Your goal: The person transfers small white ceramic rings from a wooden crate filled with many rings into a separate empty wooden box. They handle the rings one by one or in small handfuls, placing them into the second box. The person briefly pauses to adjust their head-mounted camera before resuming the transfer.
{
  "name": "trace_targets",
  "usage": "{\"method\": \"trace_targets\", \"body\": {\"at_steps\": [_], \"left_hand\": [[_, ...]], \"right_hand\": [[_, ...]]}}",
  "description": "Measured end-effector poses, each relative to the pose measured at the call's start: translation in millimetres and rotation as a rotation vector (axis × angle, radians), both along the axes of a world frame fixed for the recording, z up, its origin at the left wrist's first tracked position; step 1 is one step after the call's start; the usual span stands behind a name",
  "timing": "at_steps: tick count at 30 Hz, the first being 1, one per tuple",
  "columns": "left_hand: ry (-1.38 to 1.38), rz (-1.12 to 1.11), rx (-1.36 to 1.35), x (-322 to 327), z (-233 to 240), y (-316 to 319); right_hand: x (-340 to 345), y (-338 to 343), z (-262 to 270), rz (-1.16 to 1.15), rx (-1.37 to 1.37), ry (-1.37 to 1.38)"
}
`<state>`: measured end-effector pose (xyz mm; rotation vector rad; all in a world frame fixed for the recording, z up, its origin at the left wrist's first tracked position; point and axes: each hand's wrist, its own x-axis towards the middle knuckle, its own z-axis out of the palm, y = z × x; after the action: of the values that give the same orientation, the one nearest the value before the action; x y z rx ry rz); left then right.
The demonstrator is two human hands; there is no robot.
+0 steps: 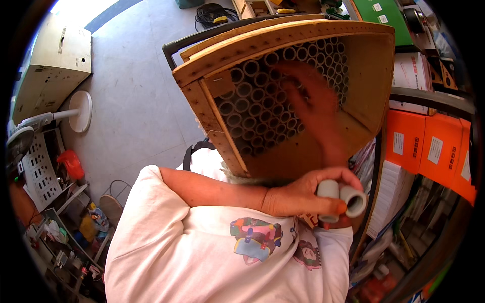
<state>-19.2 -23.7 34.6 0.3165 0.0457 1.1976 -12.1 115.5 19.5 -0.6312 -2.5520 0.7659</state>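
My left hand (303,195) is closed around short, thick-walled grey plastic pipe fittings (328,189), in front of my body at the right. Two rounded pieces show, one with its round opening facing up; whether they are joined, I cannot tell. My right hand (312,94), blurred, reaches into a wooden box (286,163) with its fingers apart and nothing visible between them. Its fingertips hover over or touch the rows of grey plastic tubes (258,94) packed in the box with round ends showing. The hand and forearm hide part of the rows.
A dark metal bar (170,47) runs behind the box. Orange cartons (405,138) and a white carton (411,72) stand on a rack at the right. A coiled black cable (212,17) lies on the floor ahead. A white fan (21,140) and cluttered shelves are at the left.
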Motion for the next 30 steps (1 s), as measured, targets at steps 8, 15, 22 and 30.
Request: {"method": "trace_targets", "body": {"at_steps": [8, 15, 22, 30], "left_hand": [[0.054, 0.235, -0.255, 4.2, -3.6, 2.8], [0.176, 0.304, -0.332, 10.9, -7.7, 5.4], [0.059, 0.202, -0.253, 7.4, -5.2, 2.9], [0.042, -0.192, 0.100, -1.3, 2.3, -0.2]], "right_hand": [[107.4, -14.3, 62.6, -0.393, -0.409, 0.246], [125.4, -53.0, 92.7, -0.152, -0.075, -0.060], [121.9, -34.9, 89.7, -0.339, 0.070, 0.052], [33.6, -4.3, 32.5, -0.074, 0.020, 0.088]]}}
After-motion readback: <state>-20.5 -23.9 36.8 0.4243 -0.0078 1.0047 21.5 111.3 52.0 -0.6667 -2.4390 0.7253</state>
